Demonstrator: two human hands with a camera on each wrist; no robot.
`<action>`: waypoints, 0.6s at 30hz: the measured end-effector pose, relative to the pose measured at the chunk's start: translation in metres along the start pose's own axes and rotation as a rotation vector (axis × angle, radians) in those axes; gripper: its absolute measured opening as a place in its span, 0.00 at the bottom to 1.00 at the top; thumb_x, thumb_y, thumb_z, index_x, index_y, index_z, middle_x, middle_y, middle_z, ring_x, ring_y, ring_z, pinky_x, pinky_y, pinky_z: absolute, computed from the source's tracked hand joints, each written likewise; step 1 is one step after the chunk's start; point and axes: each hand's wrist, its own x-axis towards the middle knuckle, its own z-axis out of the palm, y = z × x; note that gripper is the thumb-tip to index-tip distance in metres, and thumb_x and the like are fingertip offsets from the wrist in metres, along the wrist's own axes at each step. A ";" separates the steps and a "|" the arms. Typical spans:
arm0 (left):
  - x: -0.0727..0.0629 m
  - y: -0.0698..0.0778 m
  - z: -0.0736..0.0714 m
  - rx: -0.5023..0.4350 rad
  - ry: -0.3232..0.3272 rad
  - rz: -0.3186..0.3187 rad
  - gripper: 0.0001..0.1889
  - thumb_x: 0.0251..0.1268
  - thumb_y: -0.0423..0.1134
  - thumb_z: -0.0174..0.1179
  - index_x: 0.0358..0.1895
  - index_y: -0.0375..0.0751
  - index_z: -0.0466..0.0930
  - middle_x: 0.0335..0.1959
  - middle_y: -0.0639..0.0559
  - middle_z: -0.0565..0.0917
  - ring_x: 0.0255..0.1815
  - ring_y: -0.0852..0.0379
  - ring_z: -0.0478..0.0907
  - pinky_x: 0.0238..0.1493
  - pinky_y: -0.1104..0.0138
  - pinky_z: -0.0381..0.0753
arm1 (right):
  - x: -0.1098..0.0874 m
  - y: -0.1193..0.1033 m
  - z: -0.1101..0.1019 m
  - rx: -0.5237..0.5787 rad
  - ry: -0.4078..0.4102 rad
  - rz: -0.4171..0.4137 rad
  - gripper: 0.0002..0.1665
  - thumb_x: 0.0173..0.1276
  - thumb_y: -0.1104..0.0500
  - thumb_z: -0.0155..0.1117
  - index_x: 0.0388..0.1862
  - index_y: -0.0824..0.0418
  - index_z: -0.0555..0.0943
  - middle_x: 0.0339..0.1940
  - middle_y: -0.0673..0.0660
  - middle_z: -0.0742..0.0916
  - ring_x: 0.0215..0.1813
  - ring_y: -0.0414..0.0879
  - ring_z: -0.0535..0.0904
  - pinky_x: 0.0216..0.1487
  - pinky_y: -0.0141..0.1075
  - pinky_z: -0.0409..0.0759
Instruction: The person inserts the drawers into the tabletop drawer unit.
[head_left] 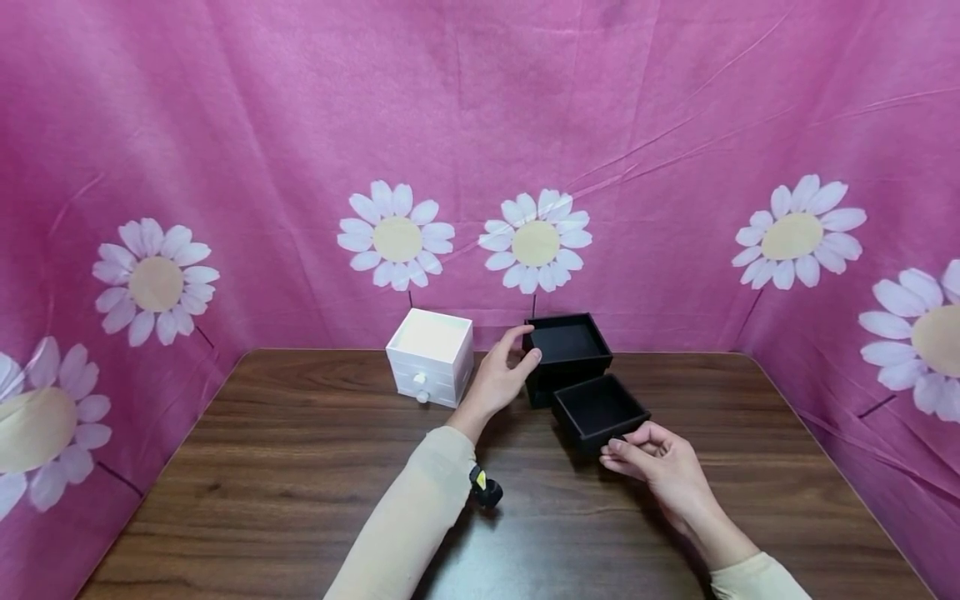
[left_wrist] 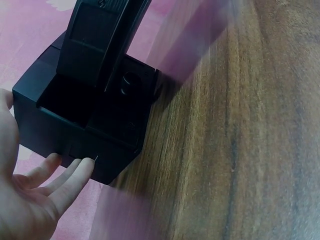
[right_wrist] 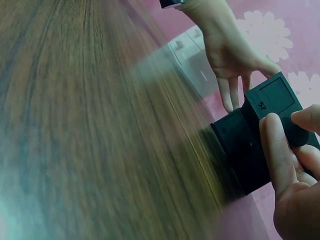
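A small black drawer box (head_left: 570, 343) with an open top compartment stands at the back of the table. My left hand (head_left: 497, 379) rests against its left side, fingertips touching the side wall in the left wrist view (left_wrist: 75, 180). Pulled out in front of the box is a black drawer (head_left: 600, 404), its inside bare. My right hand (head_left: 667, 467) pinches the round knob (right_wrist: 295, 131) on the drawer's front. The drawer sits at an angle to the box; whether its rear end is still inside the slot I cannot tell. A lower knob (left_wrist: 131, 82) shows beneath it.
To the left of my left hand stands a white drawer box (head_left: 405, 368) with an open top and two round knobs. Behind the wooden table (head_left: 300, 500) hangs a pink cloth (head_left: 300, 125) printed with daisies. A small black device (head_left: 486, 490) is strapped to my left wrist.
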 end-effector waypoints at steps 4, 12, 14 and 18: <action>0.000 -0.001 0.001 -0.005 0.002 0.004 0.25 0.84 0.51 0.58 0.79 0.58 0.72 0.68 0.34 0.79 0.61 0.46 0.83 0.66 0.50 0.82 | 0.001 0.003 0.005 -0.007 0.017 -0.006 0.14 0.74 0.78 0.64 0.33 0.60 0.81 0.37 0.57 0.95 0.41 0.47 0.95 0.49 0.40 0.91; 0.000 -0.001 0.001 -0.002 -0.001 0.006 0.25 0.84 0.50 0.58 0.79 0.58 0.72 0.67 0.33 0.79 0.60 0.46 0.84 0.65 0.51 0.83 | 0.004 0.007 0.013 -0.003 0.027 -0.032 0.15 0.73 0.78 0.64 0.33 0.61 0.80 0.38 0.56 0.95 0.41 0.47 0.95 0.48 0.41 0.92; 0.000 0.000 0.000 -0.005 -0.002 0.003 0.26 0.84 0.50 0.58 0.79 0.58 0.71 0.67 0.33 0.79 0.60 0.45 0.84 0.65 0.50 0.82 | 0.005 0.007 0.015 -0.008 0.031 -0.034 0.15 0.73 0.78 0.65 0.33 0.60 0.80 0.38 0.56 0.95 0.41 0.47 0.95 0.48 0.41 0.92; 0.000 0.000 0.000 0.000 -0.003 0.004 0.25 0.84 0.50 0.58 0.79 0.58 0.71 0.67 0.33 0.79 0.60 0.45 0.84 0.65 0.50 0.83 | 0.006 0.008 0.020 -0.012 0.056 -0.034 0.15 0.72 0.78 0.65 0.32 0.61 0.79 0.36 0.56 0.94 0.40 0.47 0.94 0.47 0.41 0.92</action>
